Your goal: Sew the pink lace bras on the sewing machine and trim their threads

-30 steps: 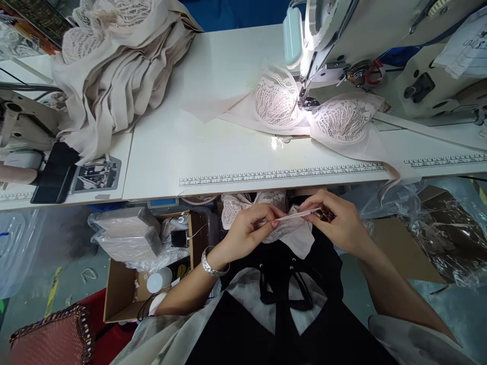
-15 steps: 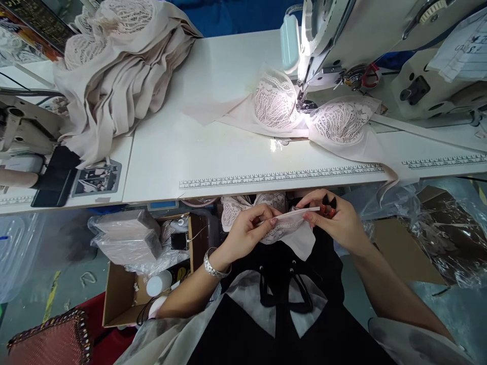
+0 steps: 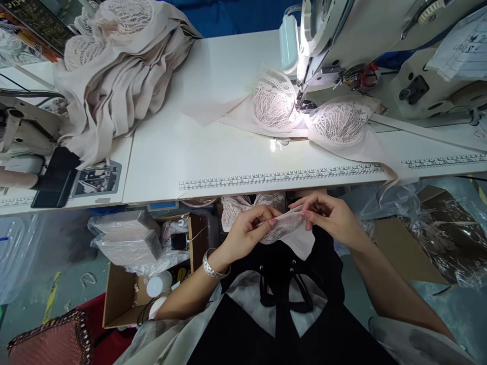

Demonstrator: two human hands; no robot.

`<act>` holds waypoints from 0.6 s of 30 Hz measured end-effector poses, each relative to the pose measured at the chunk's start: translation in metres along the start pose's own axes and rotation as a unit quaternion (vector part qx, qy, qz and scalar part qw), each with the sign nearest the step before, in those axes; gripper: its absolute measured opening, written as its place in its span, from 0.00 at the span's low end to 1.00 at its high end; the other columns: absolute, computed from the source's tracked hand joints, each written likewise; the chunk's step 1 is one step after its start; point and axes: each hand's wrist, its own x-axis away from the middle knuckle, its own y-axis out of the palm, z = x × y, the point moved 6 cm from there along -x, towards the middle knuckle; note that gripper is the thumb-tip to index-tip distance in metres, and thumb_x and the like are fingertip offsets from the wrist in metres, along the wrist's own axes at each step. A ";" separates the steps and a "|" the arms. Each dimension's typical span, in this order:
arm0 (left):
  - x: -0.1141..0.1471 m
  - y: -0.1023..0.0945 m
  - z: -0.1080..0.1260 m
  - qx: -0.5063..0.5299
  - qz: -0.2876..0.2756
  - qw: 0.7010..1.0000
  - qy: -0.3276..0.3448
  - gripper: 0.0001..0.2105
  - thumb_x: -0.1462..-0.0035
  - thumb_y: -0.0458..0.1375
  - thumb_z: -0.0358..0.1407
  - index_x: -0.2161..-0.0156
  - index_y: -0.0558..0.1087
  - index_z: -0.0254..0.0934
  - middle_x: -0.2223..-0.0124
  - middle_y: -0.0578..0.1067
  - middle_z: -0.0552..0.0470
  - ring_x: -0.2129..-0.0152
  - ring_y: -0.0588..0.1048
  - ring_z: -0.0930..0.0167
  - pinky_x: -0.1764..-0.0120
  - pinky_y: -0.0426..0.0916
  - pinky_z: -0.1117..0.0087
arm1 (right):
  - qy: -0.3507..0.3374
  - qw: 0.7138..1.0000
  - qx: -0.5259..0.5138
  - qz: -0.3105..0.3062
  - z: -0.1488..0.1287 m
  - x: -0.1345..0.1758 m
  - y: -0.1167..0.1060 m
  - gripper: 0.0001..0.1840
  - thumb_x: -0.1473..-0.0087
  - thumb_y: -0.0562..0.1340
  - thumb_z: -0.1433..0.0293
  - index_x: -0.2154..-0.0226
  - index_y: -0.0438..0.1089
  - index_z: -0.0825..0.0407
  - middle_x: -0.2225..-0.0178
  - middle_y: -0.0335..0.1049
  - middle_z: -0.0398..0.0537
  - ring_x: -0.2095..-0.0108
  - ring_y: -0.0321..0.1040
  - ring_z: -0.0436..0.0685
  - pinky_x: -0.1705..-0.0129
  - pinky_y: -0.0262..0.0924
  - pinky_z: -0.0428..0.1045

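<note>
pinched, both sides: left hand (image 3: pixel 251 225) grips the upper edge of a soft, pale pinkish-beige lace-and-cloth piece (image 3: pixel 299 241) between thumb and fingers; right hand (image 3: pixel 335 217) nips the same edge farther along, thumb pressed to fingertips. small dark shape (image 3: pixel 322 209) inside the right hand's curl, too hidden to name. piece sits over the person's black clothing (image 3: pixel 283 350), just below the front edge of a glossy white tabletop (image 3: pixel 171 152), plain cloth corner hanging down. pale openwork lace cups (image 3: pixel 235 209) just behind the left hand; cannot tell whether joined to the piece.

step in hand, as judged: handling the edge, laid taut between two pinches. working farther along it would seem to call for one pinch steady, the other sliding, tension light; lace looks thin, apt to bunch.

on the tabletop: pale lace-cupped garment (image 3: pixel 337 121) under a large off-white sewing machine (image 3: pixel 365 35), brightly lit, neither hand touching it. far left, draped heap of matching pale garments (image 3: pixel 131 76).
</note>
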 end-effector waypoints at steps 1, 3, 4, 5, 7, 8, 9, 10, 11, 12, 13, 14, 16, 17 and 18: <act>0.000 0.000 0.001 0.000 -0.002 1.000 0.002 0.13 0.34 0.59 0.37 0.71 0.68 0.36 0.60 0.78 0.48 0.63 0.74 0.72 0.60 0.67 0.73 | 0.004 1.000 -0.006 -0.004 0.001 -0.001 0.000 0.14 0.43 0.69 0.58 0.71 0.69 0.49 0.66 0.78 0.47 0.77 0.70 0.51 0.67 0.70 0.51; 0.000 0.001 0.002 0.002 -0.008 1.000 0.003 0.13 0.34 0.59 0.36 0.71 0.68 0.36 0.59 0.79 0.48 0.62 0.75 0.71 0.59 0.67 0.72 | 0.010 1.000 -0.018 -0.002 0.002 -0.002 -0.001 0.15 0.44 0.70 0.58 0.72 0.69 0.49 0.68 0.77 0.46 0.77 0.69 0.50 0.68 0.69 0.51; 0.000 0.002 0.002 0.006 -0.013 1.000 0.001 0.13 0.34 0.59 0.36 0.71 0.68 0.36 0.58 0.80 0.47 0.62 0.75 0.71 0.59 0.66 0.72 | 0.010 1.000 -0.025 0.005 0.003 -0.003 -0.001 0.16 0.45 0.71 0.57 0.72 0.69 0.49 0.67 0.77 0.46 0.78 0.68 0.50 0.69 0.68 0.50; 0.000 0.003 0.002 0.010 -0.018 1.000 -0.002 0.13 0.33 0.59 0.36 0.71 0.67 0.36 0.57 0.80 0.47 0.63 0.75 0.71 0.59 0.66 0.72 | 0.008 0.999 -0.033 0.014 0.003 -0.003 -0.002 0.16 0.47 0.72 0.57 0.73 0.69 0.49 0.67 0.77 0.46 0.78 0.67 0.49 0.71 0.67 0.50; -0.001 0.004 0.003 0.022 -0.026 0.999 -0.008 0.14 0.33 0.59 0.36 0.71 0.66 0.36 0.56 0.80 0.46 0.63 0.75 0.72 0.61 0.66 0.72 | -0.001 0.998 -0.048 0.031 0.003 -0.003 -0.002 0.17 0.49 0.74 0.58 0.73 0.69 0.49 0.67 0.76 0.45 0.79 0.66 0.49 0.75 0.65 0.48; -0.001 0.005 0.003 0.026 -0.030 0.999 -0.010 0.15 0.34 0.59 0.37 0.72 0.65 0.36 0.56 0.81 0.46 0.64 0.74 0.72 0.61 0.66 0.72 | -0.007 0.998 -0.054 0.038 0.003 -0.003 -0.002 0.17 0.50 0.74 0.58 0.73 0.69 0.50 0.68 0.76 0.45 0.79 0.65 0.48 0.76 0.64 0.48; -0.001 0.005 0.003 0.030 -0.031 0.999 -0.010 0.15 0.34 0.59 0.37 0.72 0.65 0.36 0.56 0.81 0.46 0.64 0.75 0.72 0.61 0.66 0.72 | -0.012 0.997 -0.057 0.043 0.002 -0.003 -0.002 0.18 0.50 0.74 0.58 0.74 0.69 0.49 0.68 0.76 0.45 0.79 0.64 0.48 0.76 0.64 0.48; -0.001 0.006 0.003 0.033 -0.033 0.999 -0.009 0.15 0.34 0.60 0.37 0.72 0.65 0.36 0.57 0.81 0.46 0.63 0.75 0.71 0.61 0.66 0.72 | -0.015 0.997 -0.057 0.048 0.001 -0.003 -0.002 0.18 0.50 0.74 0.58 0.74 0.68 0.49 0.68 0.76 0.44 0.80 0.63 0.47 0.76 0.64 0.48; -0.001 0.006 0.003 0.035 -0.034 0.999 -0.009 0.15 0.34 0.60 0.38 0.72 0.65 0.36 0.58 0.81 0.46 0.63 0.75 0.71 0.60 0.66 0.72 | -0.019 0.997 -0.052 0.054 0.000 -0.002 -0.002 0.18 0.50 0.74 0.58 0.74 0.68 0.49 0.69 0.75 0.44 0.80 0.63 0.47 0.76 0.64 0.48; -0.002 0.006 0.003 0.036 -0.035 0.999 -0.008 0.15 0.34 0.60 0.38 0.72 0.65 0.36 0.59 0.80 0.47 0.62 0.75 0.70 0.60 0.67 0.71 | -0.024 0.997 -0.043 0.061 -0.002 -0.001 -0.002 0.18 0.50 0.74 0.58 0.74 0.67 0.49 0.69 0.75 0.44 0.79 0.63 0.48 0.76 0.63 0.48; -0.002 0.006 0.003 0.037 -0.036 0.999 -0.008 0.15 0.34 0.60 0.39 0.72 0.65 0.37 0.60 0.80 0.47 0.63 0.75 0.70 0.60 0.67 0.71 | -0.028 0.997 -0.031 0.068 -0.004 0.000 -0.002 0.19 0.50 0.74 0.57 0.74 0.67 0.49 0.69 0.75 0.44 0.78 0.64 0.48 0.76 0.63 0.48; -0.002 0.006 0.003 0.035 -0.036 0.999 -0.009 0.15 0.34 0.60 0.40 0.71 0.65 0.37 0.60 0.80 0.47 0.63 0.75 0.70 0.60 0.67 0.71 | -0.032 0.997 -0.017 0.075 -0.006 0.000 -0.003 0.19 0.50 0.74 0.57 0.74 0.67 0.49 0.69 0.74 0.44 0.77 0.65 0.50 0.76 0.62 0.48; -0.003 0.006 0.002 0.025 -0.034 0.999 -0.014 0.16 0.35 0.60 0.42 0.71 0.65 0.37 0.61 0.79 0.47 0.65 0.73 0.70 0.62 0.66 0.70 | -0.035 0.995 0.009 0.088 -0.010 0.002 -0.003 0.19 0.50 0.74 0.56 0.73 0.67 0.48 0.69 0.73 0.45 0.74 0.67 0.52 0.75 0.63 0.48; -0.003 0.005 0.001 0.015 -0.031 0.999 -0.018 0.16 0.35 0.60 0.43 0.71 0.65 0.37 0.62 0.79 0.47 0.66 0.73 0.70 0.62 0.66 0.70 | -0.034 0.995 0.017 0.093 -0.012 0.003 -0.003 0.19 0.50 0.73 0.55 0.73 0.66 0.47 0.70 0.72 0.45 0.72 0.67 0.53 0.73 0.64 0.49; -0.004 0.004 0.000 0.005 -0.028 0.999 -0.022 0.17 0.35 0.59 0.44 0.72 0.64 0.37 0.62 0.78 0.48 0.67 0.72 0.70 0.63 0.66 0.70 | -0.033 0.995 0.020 0.096 -0.013 0.003 -0.004 0.20 0.50 0.74 0.55 0.72 0.66 0.47 0.70 0.71 0.44 0.71 0.68 0.53 0.72 0.65 0.49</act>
